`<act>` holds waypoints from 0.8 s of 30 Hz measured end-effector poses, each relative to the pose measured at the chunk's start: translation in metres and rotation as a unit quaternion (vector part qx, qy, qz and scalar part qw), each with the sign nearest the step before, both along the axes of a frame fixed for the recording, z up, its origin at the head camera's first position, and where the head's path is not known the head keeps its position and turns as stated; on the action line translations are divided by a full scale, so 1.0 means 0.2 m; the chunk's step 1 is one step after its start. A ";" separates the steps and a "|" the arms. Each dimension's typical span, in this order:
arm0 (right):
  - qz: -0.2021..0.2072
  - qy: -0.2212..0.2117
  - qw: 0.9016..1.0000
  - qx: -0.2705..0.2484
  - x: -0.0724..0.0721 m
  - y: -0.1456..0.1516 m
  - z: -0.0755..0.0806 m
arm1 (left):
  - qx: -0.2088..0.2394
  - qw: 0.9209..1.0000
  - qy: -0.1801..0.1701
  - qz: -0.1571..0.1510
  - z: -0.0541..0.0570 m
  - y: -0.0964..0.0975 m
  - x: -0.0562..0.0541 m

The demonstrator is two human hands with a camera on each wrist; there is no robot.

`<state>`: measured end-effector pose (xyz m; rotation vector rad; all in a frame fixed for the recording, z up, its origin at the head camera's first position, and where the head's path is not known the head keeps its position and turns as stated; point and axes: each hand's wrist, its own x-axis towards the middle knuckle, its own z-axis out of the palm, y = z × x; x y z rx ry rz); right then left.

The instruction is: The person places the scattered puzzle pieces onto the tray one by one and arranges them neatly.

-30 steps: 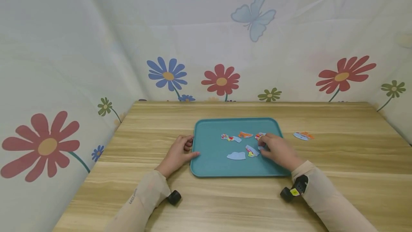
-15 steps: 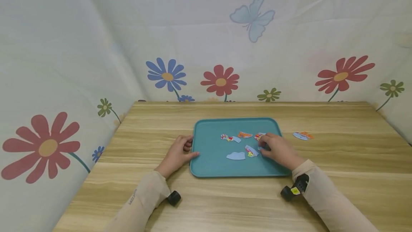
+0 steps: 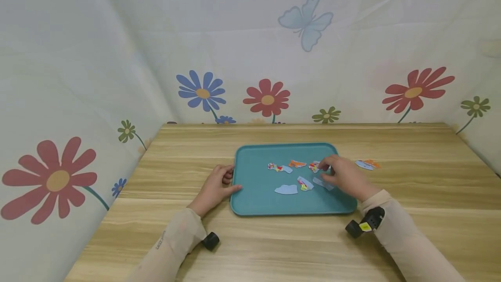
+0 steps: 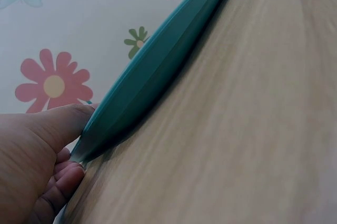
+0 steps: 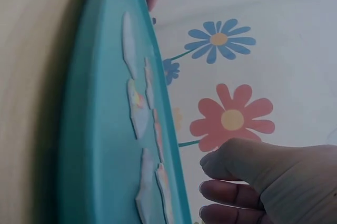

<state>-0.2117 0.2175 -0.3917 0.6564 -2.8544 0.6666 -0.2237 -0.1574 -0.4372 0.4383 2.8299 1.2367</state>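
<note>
"Right hand is hovering over the tray, thumb and fingers standing apart. What risk is arising?"
"Flat pieces are lying closely spaced on it; a lowered fingertip could be nudging neighbours. Left hand is gripping the tray."

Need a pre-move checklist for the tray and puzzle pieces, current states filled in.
1. Teal tray lies flat on the wooden table: ok.
2. Left-hand grip steadies the tray's left rim: ok, thumb over the top.
3. Right-hand grip free of any piece: ok, nothing shows between thumb and fingers in the right wrist view.
4. Puzzle pieces on the tray joined up: not ok, six lie loosely spread.
5. All pieces on the tray: not ok, a small pile sits on the table to its right.
6. Pile count known: cannot tell, its pieces overlap.
</note>
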 end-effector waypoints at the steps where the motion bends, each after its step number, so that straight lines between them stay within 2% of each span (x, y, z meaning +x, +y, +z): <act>1: 0.000 0.003 1.000 -0.001 0.00 0.01 0.01 | 0.002 1.000 -0.002 0.001 0.00 0.00 0.00; 9: -0.007 0.009 1.000 -0.007 0.00 0.06 0.06 | 0.000 1.000 -0.004 0.004 0.01 0.01 0.01; 24: -0.036 -0.017 0.999 -0.018 -0.01 0.13 0.10 | -0.002 1.000 -0.004 0.004 0.01 0.01 0.01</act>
